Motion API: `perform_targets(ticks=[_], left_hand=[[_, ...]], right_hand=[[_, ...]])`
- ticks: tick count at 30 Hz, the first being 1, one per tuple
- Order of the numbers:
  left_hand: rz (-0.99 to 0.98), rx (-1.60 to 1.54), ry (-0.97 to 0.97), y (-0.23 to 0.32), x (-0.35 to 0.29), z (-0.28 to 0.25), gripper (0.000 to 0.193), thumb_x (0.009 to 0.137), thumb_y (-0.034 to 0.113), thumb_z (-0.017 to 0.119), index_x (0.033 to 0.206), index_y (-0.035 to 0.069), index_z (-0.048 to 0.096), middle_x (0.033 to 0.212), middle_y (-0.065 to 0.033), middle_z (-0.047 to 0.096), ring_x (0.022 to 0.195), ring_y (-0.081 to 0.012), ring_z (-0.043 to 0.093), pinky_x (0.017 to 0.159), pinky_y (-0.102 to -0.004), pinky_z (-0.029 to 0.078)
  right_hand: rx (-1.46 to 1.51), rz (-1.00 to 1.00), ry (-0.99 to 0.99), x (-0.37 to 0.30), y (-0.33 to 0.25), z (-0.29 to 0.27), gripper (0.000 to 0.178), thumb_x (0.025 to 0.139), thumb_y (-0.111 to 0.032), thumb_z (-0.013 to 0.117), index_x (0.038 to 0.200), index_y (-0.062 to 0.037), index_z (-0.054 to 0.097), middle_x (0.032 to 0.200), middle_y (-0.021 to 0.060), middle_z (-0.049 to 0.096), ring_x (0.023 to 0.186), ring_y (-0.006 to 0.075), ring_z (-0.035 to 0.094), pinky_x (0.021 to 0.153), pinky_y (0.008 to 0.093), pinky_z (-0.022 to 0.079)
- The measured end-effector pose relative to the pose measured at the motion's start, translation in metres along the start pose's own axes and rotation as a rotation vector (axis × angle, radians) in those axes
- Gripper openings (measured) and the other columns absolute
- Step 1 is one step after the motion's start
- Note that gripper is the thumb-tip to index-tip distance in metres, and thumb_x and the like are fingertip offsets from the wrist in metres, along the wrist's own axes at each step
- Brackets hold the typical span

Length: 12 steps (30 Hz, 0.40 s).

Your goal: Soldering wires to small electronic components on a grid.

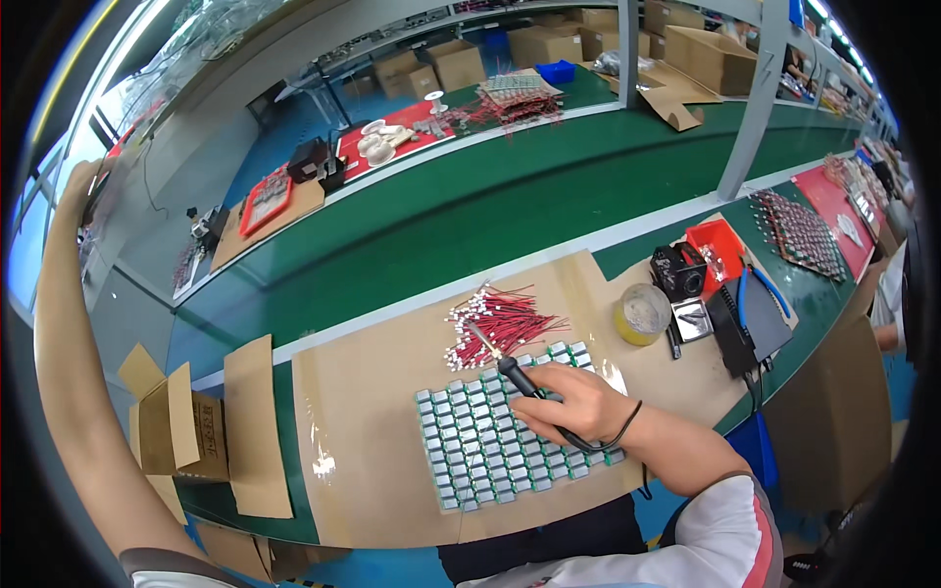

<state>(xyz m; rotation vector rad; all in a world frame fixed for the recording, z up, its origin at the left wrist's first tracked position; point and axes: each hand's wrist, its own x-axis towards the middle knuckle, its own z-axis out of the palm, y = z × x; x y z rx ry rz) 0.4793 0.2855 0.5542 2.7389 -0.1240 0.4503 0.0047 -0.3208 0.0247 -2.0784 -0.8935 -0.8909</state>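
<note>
My right hand (578, 400) is closed round the black handle of a soldering iron (517, 374), its metal tip pointing up and left. Below the hand lies a panel of small green-and-silver circuit boards (470, 436) set in rows, partly covered by my hand and wrist. The iron's tip is over a loose bundle of red wires with white connectors (505, 323), just beyond the panel. My left arm reaches far up at the left, and my left hand (83, 181) is by a dark object at the picture's rim. Its fingers are too small and distorted to read.
Cardboard (363, 431) covers the bench. At right stand a round yellowish tub (643, 314), a black soldering station (735, 328), blue-handled pliers (767, 291) and a red bin (716, 250). An open carton (186, 421) is at left. A green conveyor (470, 211) runs behind; another person sits far right.
</note>
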Motion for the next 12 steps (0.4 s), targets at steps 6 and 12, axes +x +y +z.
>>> perform_targets(ticks=[6, 12], left_hand=[[-0.133, 0.077, 0.065, 0.076, -0.125, 0.052, 0.06, 0.078, 0.05, 0.071, 0.124, 0.012, 0.067, 0.133, -0.0126, 0.057, 0.117, -0.0272, 0.057, 0.088, -0.0547, 0.05], [-0.233, -0.038, 0.233, 0.125, -0.193, 0.062, 0.064, 0.073, 0.045, 0.079, 0.127, 0.011, 0.068, 0.136, -0.0139, 0.06, 0.119, -0.0317, 0.059, 0.101, -0.051, 0.045]], right_hand=[[-0.069, 0.005, -0.027, 0.017, -0.012, 0.012, 0.027, 0.075, -0.005, 0.078, 0.1, -0.004, 0.069, 0.096, 0.0182, 0.066, 0.079, 0.0325, 0.068, 0.065, 0.038, 0.057], [-0.06, 0.022, -0.022, 0.012, -0.01, 0.016, 0.024, 0.071, -0.003, 0.078, 0.094, -0.005, 0.072, 0.092, 0.0197, 0.066, 0.073, 0.0314, 0.067, 0.063, 0.0374, 0.057]])
